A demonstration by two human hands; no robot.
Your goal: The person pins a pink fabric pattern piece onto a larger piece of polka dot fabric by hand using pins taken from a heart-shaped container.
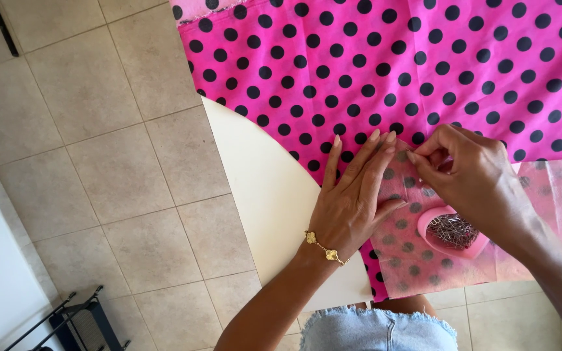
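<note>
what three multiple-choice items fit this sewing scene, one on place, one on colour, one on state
1. Where is the pin dish?
A. on the floor
B. under the right hand, on the sheer paper
C. on the chair

2. What colour is the fabric?
A. pink with black dots
B. blue stripes
C. plain white

3. How is the left hand?
A. clenched
B. lifted away
C. flat on the fabric

Answers: 1 B, the dish lies beneath the right wrist; 2 A, the dots are plain; 3 C, its fingers are spread and pressed down.
</note>
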